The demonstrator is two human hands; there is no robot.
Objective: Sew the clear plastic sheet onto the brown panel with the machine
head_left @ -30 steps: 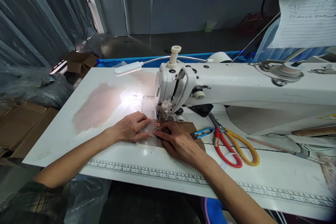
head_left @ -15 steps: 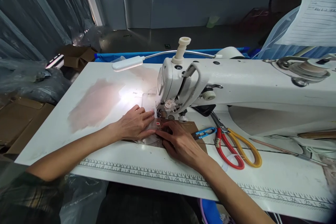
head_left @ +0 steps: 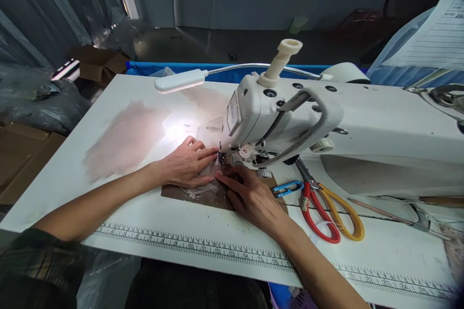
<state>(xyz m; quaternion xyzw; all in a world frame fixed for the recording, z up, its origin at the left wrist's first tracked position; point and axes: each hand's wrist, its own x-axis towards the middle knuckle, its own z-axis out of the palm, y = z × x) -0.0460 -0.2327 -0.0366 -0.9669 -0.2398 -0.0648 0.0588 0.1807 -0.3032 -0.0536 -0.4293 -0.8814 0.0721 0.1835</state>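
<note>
- Sheer fabric (head_left: 209,169) lay at frame centre, partly over a brown sheet (head_left: 174,193), beside the sewing machine (head_left: 250,111) head.
- Left hand (head_left: 187,164) rested on fabric, fingers extended, thumb apart.
- Right hand (head_left: 255,196): index fingertip touched fabric; could not tell whether thumb pinched.
- Scissors (head_left: 311,212) lay right of centre.

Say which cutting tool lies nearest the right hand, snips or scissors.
The small blue snips, lying just beside the right hand. The larger scissors, with one red and one yellow handle, lie farther right.
</note>
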